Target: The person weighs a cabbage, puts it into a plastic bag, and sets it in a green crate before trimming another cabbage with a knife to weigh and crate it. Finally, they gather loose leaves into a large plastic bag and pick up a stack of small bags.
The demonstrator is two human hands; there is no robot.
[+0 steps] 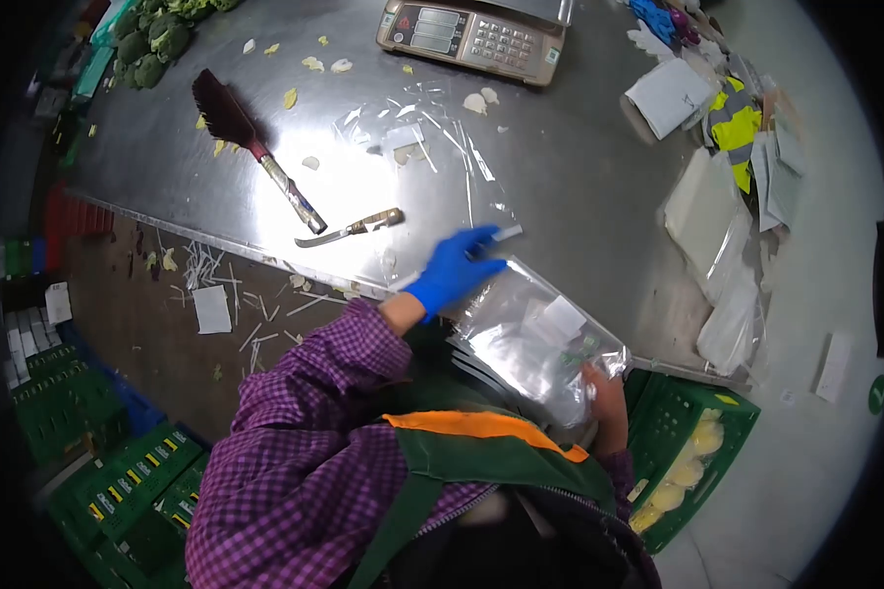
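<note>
My left hand (459, 272), in a blue glove, hovers over the table's near edge with fingers stretched out and apart. A narrow white strip (508, 234) shows right at its fingertips. Below it lies a stack of clear plastic bags (521, 339), overhanging the edge toward my body. My bare right hand (606, 401) grips the stack's right corner, its fingers partly hidden by the shiny film. A curved knife (352, 228) with a brown handle rests left of the gloved hand. Beyond it is a hand brush (255, 142) with dark red bristles.
On the metal table (599, 187) stand a scale (471, 37) and, at far left, broccoli (152, 44). Plastic scraps (442, 128) and leaf bits are scattered about. A green crate (697, 461) with wrapped pale yellow produce is at lower right. More green crates (128, 481) stand lower left.
</note>
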